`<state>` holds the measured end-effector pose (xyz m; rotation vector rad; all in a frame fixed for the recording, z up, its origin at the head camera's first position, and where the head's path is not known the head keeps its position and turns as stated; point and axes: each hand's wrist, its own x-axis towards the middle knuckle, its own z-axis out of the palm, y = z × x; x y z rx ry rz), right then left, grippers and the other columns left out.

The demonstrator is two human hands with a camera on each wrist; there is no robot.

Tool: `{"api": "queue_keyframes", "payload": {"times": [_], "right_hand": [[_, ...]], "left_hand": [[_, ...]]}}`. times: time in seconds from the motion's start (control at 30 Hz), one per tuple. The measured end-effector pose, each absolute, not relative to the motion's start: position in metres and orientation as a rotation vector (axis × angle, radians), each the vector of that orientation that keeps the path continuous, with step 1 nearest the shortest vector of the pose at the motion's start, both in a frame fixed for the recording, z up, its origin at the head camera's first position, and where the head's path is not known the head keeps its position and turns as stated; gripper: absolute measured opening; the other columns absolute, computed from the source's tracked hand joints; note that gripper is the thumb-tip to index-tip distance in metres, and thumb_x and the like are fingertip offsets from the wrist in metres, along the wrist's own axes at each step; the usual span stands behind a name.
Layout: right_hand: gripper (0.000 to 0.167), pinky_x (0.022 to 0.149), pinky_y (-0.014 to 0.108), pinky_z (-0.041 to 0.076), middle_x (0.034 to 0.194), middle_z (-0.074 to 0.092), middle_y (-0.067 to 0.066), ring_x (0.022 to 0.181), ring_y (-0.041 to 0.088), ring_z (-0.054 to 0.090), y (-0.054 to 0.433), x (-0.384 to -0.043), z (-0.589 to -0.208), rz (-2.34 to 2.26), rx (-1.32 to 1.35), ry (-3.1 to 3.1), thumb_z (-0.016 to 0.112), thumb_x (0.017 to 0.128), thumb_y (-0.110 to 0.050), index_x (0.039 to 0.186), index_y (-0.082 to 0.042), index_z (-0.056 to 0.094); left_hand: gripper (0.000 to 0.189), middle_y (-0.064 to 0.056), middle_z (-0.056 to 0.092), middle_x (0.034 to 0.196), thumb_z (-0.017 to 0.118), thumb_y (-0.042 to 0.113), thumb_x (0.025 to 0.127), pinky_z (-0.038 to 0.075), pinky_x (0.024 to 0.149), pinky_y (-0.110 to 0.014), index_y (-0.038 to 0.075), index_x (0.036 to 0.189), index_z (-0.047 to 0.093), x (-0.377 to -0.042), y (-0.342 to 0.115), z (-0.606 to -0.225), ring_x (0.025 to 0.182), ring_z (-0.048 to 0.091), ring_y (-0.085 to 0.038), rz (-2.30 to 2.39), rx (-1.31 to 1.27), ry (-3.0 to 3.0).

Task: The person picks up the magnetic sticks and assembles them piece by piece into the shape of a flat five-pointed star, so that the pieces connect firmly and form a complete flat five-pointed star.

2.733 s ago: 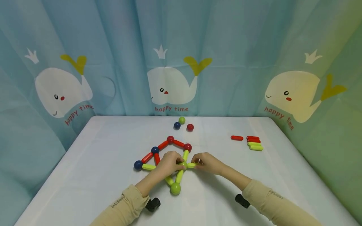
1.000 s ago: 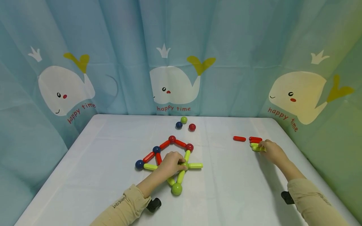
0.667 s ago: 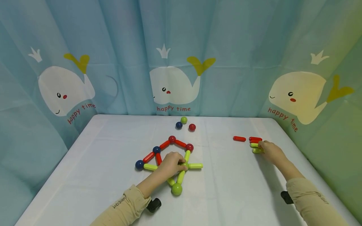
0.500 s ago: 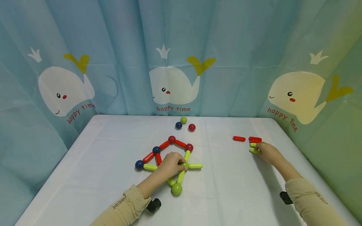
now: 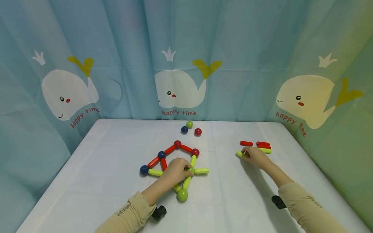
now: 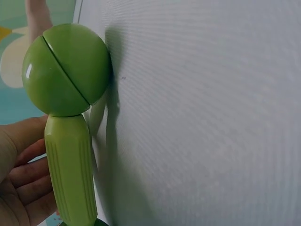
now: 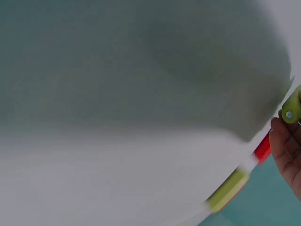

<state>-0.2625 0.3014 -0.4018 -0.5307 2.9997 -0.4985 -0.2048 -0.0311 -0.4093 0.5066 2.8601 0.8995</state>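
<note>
A flat figure of coloured magnetic rods and balls lies on the table. My left hand (image 5: 175,171) reaches over it and pinches the light-green ball (image 5: 191,171) at its right corner. One light-green rod (image 5: 201,171) sticks out rightward from that ball. Nearest me is a bigger-looking green ball (image 5: 182,195), which the left wrist view shows joined to a green rod (image 6: 70,169). My forearm hides part of the figure. Off to the right, my right hand (image 5: 256,158) pinches a loose light-green rod (image 5: 239,154); its end (image 7: 289,114) shows in the right wrist view.
Just beyond my right hand lie a single red rod (image 5: 246,143), two more red rods (image 5: 263,143) and a green rod (image 5: 265,150). Loose blue (image 5: 184,129), green (image 5: 189,124) and red balls (image 5: 198,131) stand near the back edge. A whale-print curtain (image 5: 233,64) rises behind.
My right hand left the rod at the figure's right side, reached the rod pile, took a green rod and has come leftward with it. My left hand has stayed on the ball.
</note>
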Motion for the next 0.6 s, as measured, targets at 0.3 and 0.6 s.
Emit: {"api": "queue_keyframes", "payload": {"times": [0.3, 0.6], "right_hand": [[0.018, 0.060, 0.023, 0.044, 0.077, 0.063, 0.007, 0.068, 0.011, 0.052, 0.228, -0.273, -0.400, -0.689, -0.712, 2.822, 0.064, 0.085, -0.005, 0.100, 0.005, 0.064], [0.018, 0.060, 0.020, 0.044, 0.078, 0.064, 0.010, 0.068, 0.011, 0.052, 0.176, -0.278, -0.401, -0.791, -0.836, 2.720, 0.063, 0.085, -0.003, 0.101, 0.005, 0.065]], "left_hand": [[0.026, -0.004, 0.072, 0.099, 0.075, 0.020, 0.079, 0.052, 0.078, -0.028, 0.007, 0.101, 0.073, -0.204, -0.032, -0.408, 0.086, 0.063, -0.013, 0.891, 0.520, 2.868], [0.025, -0.004, 0.072, 0.098, 0.075, 0.020, 0.079, 0.052, 0.074, -0.025, 0.006, 0.100, 0.073, -0.205, -0.031, -0.408, 0.083, 0.063, -0.012, 0.878, 0.553, 2.872]]}}
